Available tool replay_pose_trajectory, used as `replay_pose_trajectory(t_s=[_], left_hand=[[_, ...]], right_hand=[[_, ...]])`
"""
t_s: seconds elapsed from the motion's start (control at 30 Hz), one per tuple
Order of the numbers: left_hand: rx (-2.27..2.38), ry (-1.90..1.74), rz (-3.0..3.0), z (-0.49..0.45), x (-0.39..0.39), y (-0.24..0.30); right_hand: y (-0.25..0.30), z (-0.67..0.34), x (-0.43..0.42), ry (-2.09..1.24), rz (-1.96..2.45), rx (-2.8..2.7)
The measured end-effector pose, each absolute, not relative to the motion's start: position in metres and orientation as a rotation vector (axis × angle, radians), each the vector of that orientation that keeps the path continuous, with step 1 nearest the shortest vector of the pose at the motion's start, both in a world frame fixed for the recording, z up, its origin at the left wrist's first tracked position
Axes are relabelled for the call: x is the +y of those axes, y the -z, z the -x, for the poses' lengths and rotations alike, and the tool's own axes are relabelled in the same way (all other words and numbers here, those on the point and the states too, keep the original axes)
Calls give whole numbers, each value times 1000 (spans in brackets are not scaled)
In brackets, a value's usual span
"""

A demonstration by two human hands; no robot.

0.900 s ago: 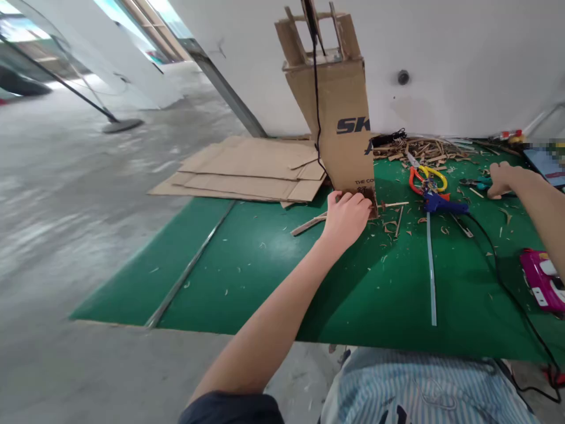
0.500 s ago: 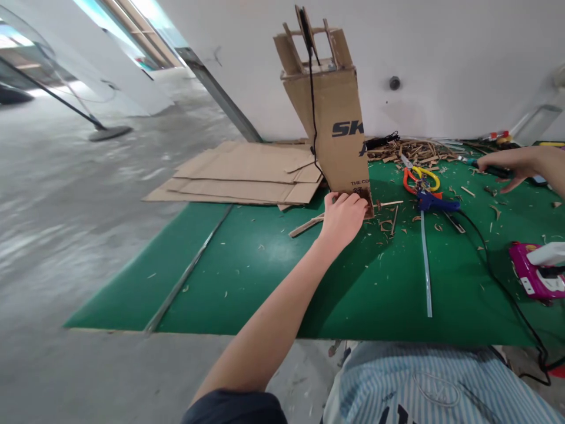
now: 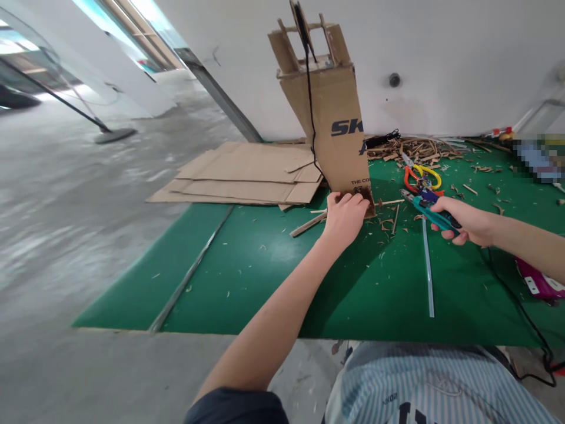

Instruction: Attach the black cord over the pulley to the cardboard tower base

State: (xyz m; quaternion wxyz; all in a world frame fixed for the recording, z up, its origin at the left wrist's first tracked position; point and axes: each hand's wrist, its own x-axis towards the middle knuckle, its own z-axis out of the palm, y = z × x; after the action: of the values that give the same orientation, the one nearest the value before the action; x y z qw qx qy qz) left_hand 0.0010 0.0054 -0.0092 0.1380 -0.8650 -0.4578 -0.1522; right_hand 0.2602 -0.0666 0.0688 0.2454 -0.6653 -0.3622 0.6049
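Note:
A tall cardboard structure [image 3: 326,112] with printed lettering stands on the green tabletop, a black cord hanging down its front. My left hand [image 3: 346,218] has its fingers curled around its lower front edge; the fingertips are partly hidden. A thin wooden stick [image 3: 392,202] juts out to the right of the base. My right hand [image 3: 468,221] grips teal-handled pliers [image 3: 422,206], whose jaws point left, just beyond the stick's end. Under and behind the pliers lies a blue glue gun [image 3: 429,195], mostly covered, with a clear glue stick [image 3: 427,268] in front.
Scissors [image 3: 424,176] with red and yellow handles lie behind the pliers. Flat cardboard sheets [image 3: 247,168] are stacked at left. Cardboard scraps [image 3: 426,152] pile along the wall. A magenta device [image 3: 538,280] sits at right, near a black cord [image 3: 514,297]. A cardboard strip [image 3: 308,225] lies left of my hand.
My right hand has come left and nearer from the right side of the table, bringing the pliers close to the stick's end. My left hand stays at the structure's base.

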Motion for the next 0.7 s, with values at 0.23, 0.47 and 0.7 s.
replay_pose_trajectory(t_s=[0.23,0.47,0.7], left_hand=[[-1297,305,2495,0,3,2],[-1340,332,2519,-1,1,0],[-1348,402,2549,-1,1,0]], right_hand=[[-63,-261,-78,-1071,2050,-1928],[-44,-247,-82,12,2091,-2479],[-35,-237,-77,-47,2121,-2390]])
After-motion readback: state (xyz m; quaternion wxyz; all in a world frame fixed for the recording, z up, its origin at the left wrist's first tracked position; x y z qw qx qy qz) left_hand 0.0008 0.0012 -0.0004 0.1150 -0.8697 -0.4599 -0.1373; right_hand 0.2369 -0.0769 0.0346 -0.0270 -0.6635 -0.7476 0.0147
